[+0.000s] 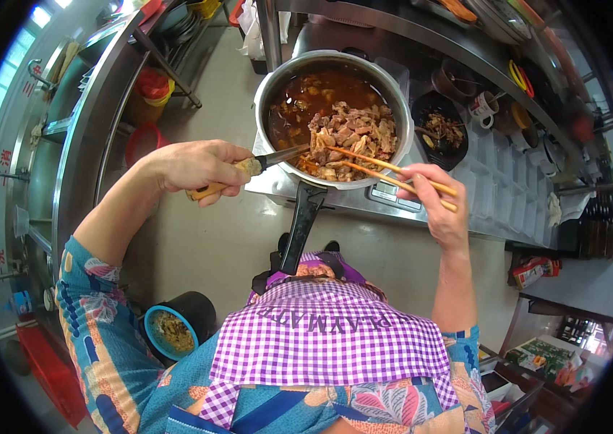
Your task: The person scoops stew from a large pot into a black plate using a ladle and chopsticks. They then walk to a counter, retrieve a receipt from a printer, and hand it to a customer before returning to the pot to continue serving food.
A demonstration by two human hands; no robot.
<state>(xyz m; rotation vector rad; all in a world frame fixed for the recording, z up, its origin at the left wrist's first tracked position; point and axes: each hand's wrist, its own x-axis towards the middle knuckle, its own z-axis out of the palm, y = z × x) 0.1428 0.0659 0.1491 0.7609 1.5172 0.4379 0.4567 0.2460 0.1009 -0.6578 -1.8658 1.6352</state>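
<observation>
My left hand (203, 171) grips the wooden handle of a metal-shafted utensil (285, 154). Its far end is hidden under a heap of cooked meat chunks (358, 133), so I cannot tell its shape. In my right hand (436, 200) is a pair of wooden chopsticks (374, 166), with the tips against the near left side of the heap. Both tools reach over the near rim of a large metal pot (405, 116) with a long black handle (302, 228). Reddish-brown broth (298, 106) with floating bits shows beside the meat.
Right of the pot, a black dish (442, 157) holds scraps, near a white mug (484, 108) and clear plastic containers (501, 179). A digital scale (390, 192) sits at the counter's front edge. A blue-rimmed bin (195, 331) stands on the floor at lower left.
</observation>
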